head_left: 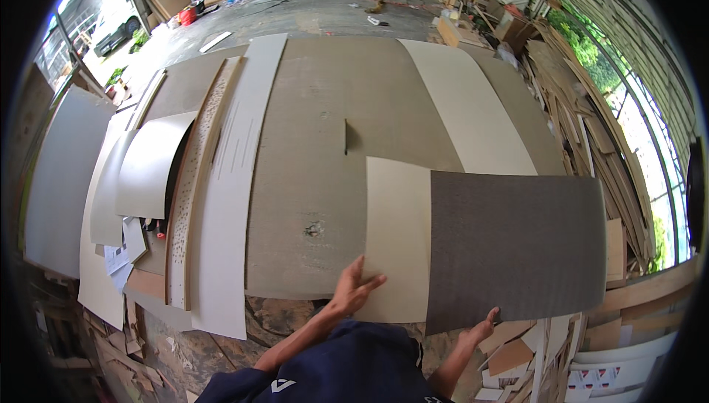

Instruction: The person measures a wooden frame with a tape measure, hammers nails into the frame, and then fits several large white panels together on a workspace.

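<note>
A cream laminate sheet (397,233) lies at the near middle of the large brown worktop board (310,167). Beside it, its left edge meeting the cream one, is a dark grey laminate sheet (517,244) that reaches past the board's near edge. My left hand (353,290) rests at the cream sheet's lower left edge, index finger and thumb stretched apart. At the grey sheet's near edge is my right hand (477,329), its thumb at the rim. The other right fingers are mostly hidden under the sheet.
A long white strip (247,145) and a wooden rail with a speckled face (198,181) lie to the left, near curved white sheets (155,163). Another cream strip (469,100) crosses the far right. Timber offcuts (583,115) pile along the right side; scraps litter the floor.
</note>
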The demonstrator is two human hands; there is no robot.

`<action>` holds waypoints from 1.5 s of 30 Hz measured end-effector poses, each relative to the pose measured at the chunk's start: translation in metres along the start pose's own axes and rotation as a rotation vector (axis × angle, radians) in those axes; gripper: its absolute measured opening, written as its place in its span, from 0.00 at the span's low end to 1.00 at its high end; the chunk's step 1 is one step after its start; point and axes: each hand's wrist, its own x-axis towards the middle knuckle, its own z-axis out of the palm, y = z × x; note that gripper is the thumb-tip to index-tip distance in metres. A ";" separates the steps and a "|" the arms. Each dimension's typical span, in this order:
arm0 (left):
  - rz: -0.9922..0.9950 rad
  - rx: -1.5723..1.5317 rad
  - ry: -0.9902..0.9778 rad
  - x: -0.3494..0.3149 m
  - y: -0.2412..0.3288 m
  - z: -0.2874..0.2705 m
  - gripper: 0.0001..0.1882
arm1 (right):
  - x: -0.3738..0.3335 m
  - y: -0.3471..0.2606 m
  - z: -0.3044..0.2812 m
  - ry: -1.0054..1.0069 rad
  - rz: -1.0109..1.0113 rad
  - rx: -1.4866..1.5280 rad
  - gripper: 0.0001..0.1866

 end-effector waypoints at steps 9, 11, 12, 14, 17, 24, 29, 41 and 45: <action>0.033 0.144 0.297 -0.073 0.065 -0.066 0.21 | 0.079 -0.054 0.002 0.007 0.035 -0.003 0.40; 0.053 0.246 0.372 -0.088 0.075 -0.089 0.21 | 0.107 -0.066 0.006 0.082 -0.027 -0.054 0.41; 0.055 0.291 0.392 -0.095 0.075 -0.106 0.22 | 0.125 -0.073 0.003 0.103 -0.103 -0.068 0.45; 0.061 0.306 0.438 -0.113 0.077 -0.130 0.22 | 0.109 -0.099 0.032 0.333 -0.434 -0.140 0.49; 0.038 0.316 0.463 -0.139 0.075 -0.181 0.21 | 0.130 -0.150 0.025 0.783 -1.000 -0.582 0.42; -0.055 0.461 0.618 -0.164 0.067 -0.286 0.19 | 0.241 -0.276 -0.011 0.186 -1.263 -0.516 0.35; -0.175 0.621 0.791 -0.165 0.047 -0.348 0.19 | 0.224 -0.343 0.040 0.249 -1.117 -0.529 0.31; -0.204 1.371 1.088 -0.118 0.015 -0.357 0.23 | 0.173 -0.260 0.069 -0.223 -1.264 -0.676 0.24; 0.306 1.195 1.183 -0.056 0.027 -0.276 0.25 | 0.113 -0.199 0.077 -0.515 -1.443 -0.838 0.10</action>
